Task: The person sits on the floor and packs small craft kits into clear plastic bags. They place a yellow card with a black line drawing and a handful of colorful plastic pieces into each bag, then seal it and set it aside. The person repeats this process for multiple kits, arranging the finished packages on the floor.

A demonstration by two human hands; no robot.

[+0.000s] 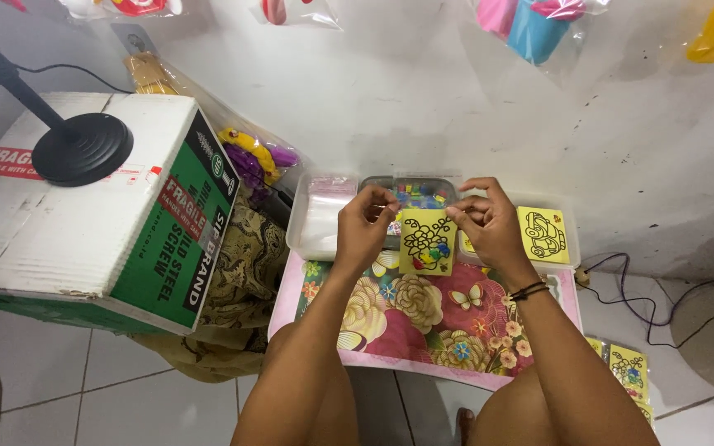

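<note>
Head view: left hand (365, 223) and right hand (489, 221) both pinch the top edge of a yellow picture card (427, 241), held upright above a floral tray (439, 318). Clear plastic boxes (324, 216) just behind. Cardboard box (92, 206) at left.

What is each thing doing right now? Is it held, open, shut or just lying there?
Yellow card with black outline drawing: held upright, both hands pinching its top edge.
Left hand: grip closed on the card.
Right hand: grip closed on the card.
Clear plastic trays: open, no lids.
Second yellow card with a vehicle drawing: lying flat in a tray.
Cardboard box: shut, black round stand base resting on top.
</note>
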